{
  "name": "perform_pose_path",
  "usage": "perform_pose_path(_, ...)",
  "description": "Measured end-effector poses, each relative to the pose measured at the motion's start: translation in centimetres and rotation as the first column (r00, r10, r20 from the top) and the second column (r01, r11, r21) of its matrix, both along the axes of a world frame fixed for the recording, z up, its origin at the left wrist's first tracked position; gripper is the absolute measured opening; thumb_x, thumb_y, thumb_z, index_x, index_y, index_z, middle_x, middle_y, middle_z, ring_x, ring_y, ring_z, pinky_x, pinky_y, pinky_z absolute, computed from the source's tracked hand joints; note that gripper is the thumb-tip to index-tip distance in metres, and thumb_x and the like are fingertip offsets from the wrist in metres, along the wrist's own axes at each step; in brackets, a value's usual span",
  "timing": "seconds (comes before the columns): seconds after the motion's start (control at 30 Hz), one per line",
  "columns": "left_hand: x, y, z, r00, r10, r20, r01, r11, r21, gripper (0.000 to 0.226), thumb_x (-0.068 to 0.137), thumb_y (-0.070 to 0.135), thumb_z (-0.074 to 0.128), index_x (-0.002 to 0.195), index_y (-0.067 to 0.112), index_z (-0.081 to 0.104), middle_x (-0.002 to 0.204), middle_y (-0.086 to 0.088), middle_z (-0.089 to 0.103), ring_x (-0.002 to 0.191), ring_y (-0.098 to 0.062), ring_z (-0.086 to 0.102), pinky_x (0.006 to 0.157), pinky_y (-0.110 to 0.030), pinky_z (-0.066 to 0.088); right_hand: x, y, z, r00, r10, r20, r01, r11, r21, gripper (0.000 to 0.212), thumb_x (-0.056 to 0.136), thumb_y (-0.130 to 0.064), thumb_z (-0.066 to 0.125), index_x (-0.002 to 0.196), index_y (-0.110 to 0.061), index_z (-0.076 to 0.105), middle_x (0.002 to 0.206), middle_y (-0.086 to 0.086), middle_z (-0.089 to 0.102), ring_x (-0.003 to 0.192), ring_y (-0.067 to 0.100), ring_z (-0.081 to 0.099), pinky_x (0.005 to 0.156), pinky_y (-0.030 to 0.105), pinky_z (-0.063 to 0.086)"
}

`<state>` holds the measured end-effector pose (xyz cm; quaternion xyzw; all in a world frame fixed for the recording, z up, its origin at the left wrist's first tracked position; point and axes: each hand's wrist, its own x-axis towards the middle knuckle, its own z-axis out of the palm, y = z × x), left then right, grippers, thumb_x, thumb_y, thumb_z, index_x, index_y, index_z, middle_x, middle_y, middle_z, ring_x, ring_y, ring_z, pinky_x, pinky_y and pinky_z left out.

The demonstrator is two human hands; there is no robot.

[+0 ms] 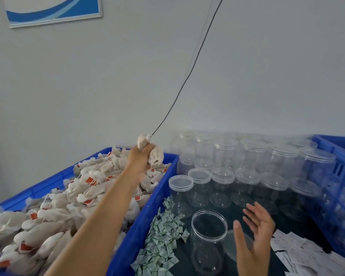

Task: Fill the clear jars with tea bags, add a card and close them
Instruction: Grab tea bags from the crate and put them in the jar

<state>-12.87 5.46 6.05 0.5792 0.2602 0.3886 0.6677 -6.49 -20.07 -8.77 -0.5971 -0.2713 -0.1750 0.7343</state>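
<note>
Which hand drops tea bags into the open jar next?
Left. The left hand already grips tea bags above the crate. The right hand, open and empty, sits beside the open jar, placed to steady it.

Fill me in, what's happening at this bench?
A person is packing tea. The left hand grips a bunch of white cloth tea bags lifted above the blue plastic crate of tea bags. The right hand hovers open beside an open, empty clear plastic jar. Lidded clear jars stand behind; white paper cards lie to the right.
</note>
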Motion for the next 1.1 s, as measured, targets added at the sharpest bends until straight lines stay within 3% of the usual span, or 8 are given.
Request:
perform_pose_path(0.13, 2.2, -6.7, -1.8, 0.987, -0.161, -0.011, 0.158, 0.98, -0.118, 0.02, 0.094, 0.009, 0.057, 0.075, 0.008, 0.06, 0.065, -0.006, 0.059, 0.059, -0.015, 0.053, 0.057, -0.027, 0.041, 0.3, 0.7, 4.6, 0.971, 0.109, 0.213, -0.039, 0.951, -0.305, 0.072, 0.083, -0.002, 0.069, 0.134, -0.043, 0.04, 0.129, -0.026, 0.042, 0.112, 0.004, 0.052, 0.086, 0.014, 0.046)
perform_pose_path(0.27, 3.7, -11.4, -4.7, 0.95, -0.295, -0.102, 0.254, 0.922, -0.292, 0.018, 0.097, 0.017, 0.054, 0.083, 0.008, 0.061, 0.063, -0.004, 0.06, 0.049, -0.013, 0.054, 0.043, -0.022, 0.04, 0.4, 1.9, 6.5, 0.882, 0.254, 0.398, -0.009, 0.852, -0.524, 0.063, 0.079, -0.002, 0.072, 0.124, -0.042, 0.054, 0.129, -0.024, 0.041, 0.123, 0.001, 0.043, 0.097, 0.012, 0.04)
perform_pose_path(0.43, 3.0, -13.0, -6.9, 0.921, -0.384, -0.061, 0.312, 0.823, -0.475, 0.024, 0.1, 0.017, 0.049, 0.081, 0.004, 0.056, 0.059, -0.007, 0.056, 0.045, -0.01, 0.047, 0.043, -0.02, 0.036, 1.2, 1.1, 6.7, 0.92, 0.276, 0.278, -0.102, 0.853, -0.511, 0.025, 0.076, -0.003, 0.071, 0.086, -0.025, 0.072, 0.09, -0.014, 0.061, 0.088, 0.007, 0.061, 0.075, 0.011, 0.044)
perform_pose_path(0.6, 1.7, -13.0, -6.0, 0.856, -0.481, -0.191, 0.403, 0.851, -0.335, 0.031, 0.1, 0.025, 0.05, 0.109, -0.003, 0.06, 0.086, -0.017, 0.066, 0.059, -0.019, 0.065, 0.049, -0.025, 0.055, 2.2, 0.7, 7.6, 0.968, 0.215, 0.131, -0.117, 0.846, -0.52, 0.018, 0.08, -0.011, 0.073, 0.074, -0.027, 0.069, 0.074, -0.012, 0.066, 0.072, 0.004, 0.059, 0.065, 0.012, 0.043)
perform_pose_path(0.73, 1.1, -12.4, -5.9, 0.848, -0.467, -0.251, 0.437, 0.883, -0.169, 0.028, 0.101, 0.028, 0.049, 0.12, 0.008, 0.055, 0.114, -0.019, 0.065, 0.095, -0.029, 0.069, 0.065, -0.037, 0.061, 2.9, 0.9, 8.7, 0.983, 0.17, 0.065, -0.104, 0.818, -0.566, 0.012, 0.081, -0.016, 0.074, 0.075, -0.024, 0.068, 0.065, -0.014, 0.063, 0.06, -0.004, 0.054, 0.058, 0.009, 0.041)
perform_pose_path(0.87, 1.0, -12.4, -6.5, 0.911, -0.374, -0.172, 0.366, 0.927, -0.078, 0.016, 0.098, 0.016, 0.054, 0.113, 0.012, 0.059, 0.105, -0.01, 0.067, 0.086, -0.019, 0.068, 0.065, -0.033, 0.06, 3.4, 1.1, 9.1, 0.993, 0.108, 0.04, -0.058, 0.767, -0.639, 0.013, 0.082, -0.02, 0.074, 0.074, -0.024, 0.065, 0.067, -0.013, 0.062, 0.059, -0.001, 0.054, 0.053, 0.01, 0.041)
perform_pose_path(1.0, 1.3, -12.7, -7.1, 0.929, -0.311, -0.198, 0.333, 0.939, 0.085, 0.009, 0.097, 0.018, 0.057, 0.104, 0.017, 0.061, 0.086, 0.002, 0.068, 0.074, -0.007, 0.065, 0.062, -0.018, 0.056, 3.1, 1.8, 8.5, 0.994, 0.108, -0.027, -0.097, 0.72, -0.687, 0.014, 0.083, -0.024, 0.073, 0.072, -0.024, 0.065, 0.068, -0.007, 0.065, 0.061, 0.007, 0.059, 0.059, 0.028, 0.052)
perform_pose_path(1.1, 1.4, -12.8, -7.6, 0.929, -0.205, -0.309, 0.285, 0.928, 0.239, 0.028, 0.095, 0.02, 0.059, 0.122, 0.016, 0.055, 0.101, -0.003, 0.067, 0.093, -0.019, 0.066, 0.085, -0.036, 0.057, 3.0, 2.1, 7.9, 0.991, 0.117, -0.059, -0.125, 0.712, -0.691, 0.018, 0.083, -0.024, 0.073, 0.068, -0.024, 0.063, 0.062, -0.007, 0.062, 0.049, -0.001, 0.054, 0.05, 0.021, 0.047)
